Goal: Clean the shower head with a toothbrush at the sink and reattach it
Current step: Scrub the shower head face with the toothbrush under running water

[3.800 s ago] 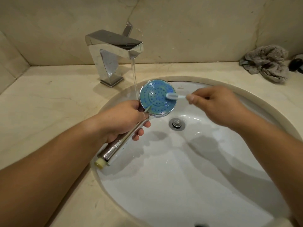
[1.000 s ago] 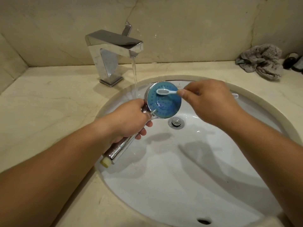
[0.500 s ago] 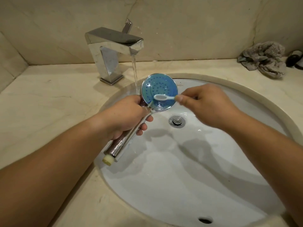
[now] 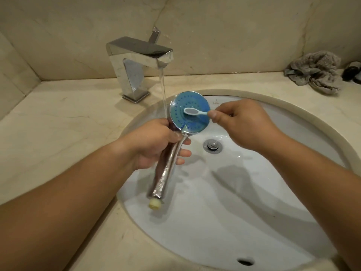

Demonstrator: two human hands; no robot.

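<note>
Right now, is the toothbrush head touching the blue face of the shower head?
Touching. The head view shows the toothbrush head lying flat on the blue face of the shower head, with no gap visible.

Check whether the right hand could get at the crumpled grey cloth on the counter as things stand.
Probably not freely: the right hand is pinching the pale blue toothbrush. The crumpled grey cloth itself lies unobstructed.

The sink (image 4: pixel 293 118) sits in the worktop (image 4: pixel 58 124) before me. The faucet (image 4: pixel 136 61) stands behind it to my left, a cloth (image 4: pixel 316 71) behind to my right.
</note>
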